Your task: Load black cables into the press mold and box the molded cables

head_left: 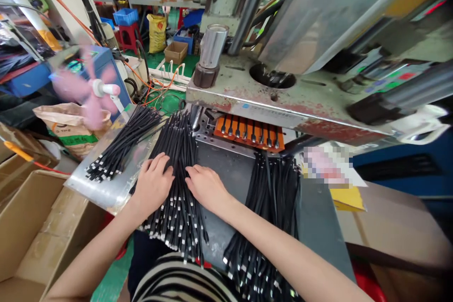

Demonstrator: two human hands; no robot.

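A long bundle of black cables (177,207) with silvery metal plug ends lies on the worktable in front of me. My left hand (155,179) rests on the bundle's left side, its fingers curled over the cables. From the right, my right hand (205,186) grips at the same bundle with bent fingers; its fingertips are partly hidden among the cables. A narrow gap with black cables separates the two hands. Behind them, an orange mould plate (249,133) holds a row of several black plug pieces under the press (283,99).
A second cable bundle (272,188) lies to the right, under my right forearm, and another pile (120,146) to the left on a metal sheet. A pink fan (94,87) stands at the left. An open cardboard box (31,226) sits lower left.
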